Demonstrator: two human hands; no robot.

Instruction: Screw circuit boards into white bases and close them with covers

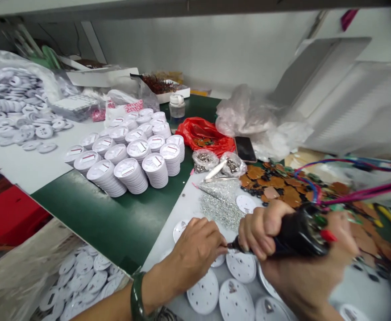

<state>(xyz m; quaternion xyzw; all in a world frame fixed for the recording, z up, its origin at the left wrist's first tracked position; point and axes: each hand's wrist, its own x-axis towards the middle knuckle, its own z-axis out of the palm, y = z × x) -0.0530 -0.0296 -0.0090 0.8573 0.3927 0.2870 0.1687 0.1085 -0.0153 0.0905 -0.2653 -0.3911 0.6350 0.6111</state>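
- At the tabletop (189, 200) edge, my left hand (195, 254) curls closed over a white plastic disc (181, 230).
- Just beside it, my right hand (282, 236) grips a black corded tool (302, 232), its tip (231, 245) nearly touching my left fingers (214, 239).
- A slip of that tip could jab those fingers.

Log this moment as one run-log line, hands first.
left hand: on white disc | right hand: grips black corded tool | nearby: stacked white discs
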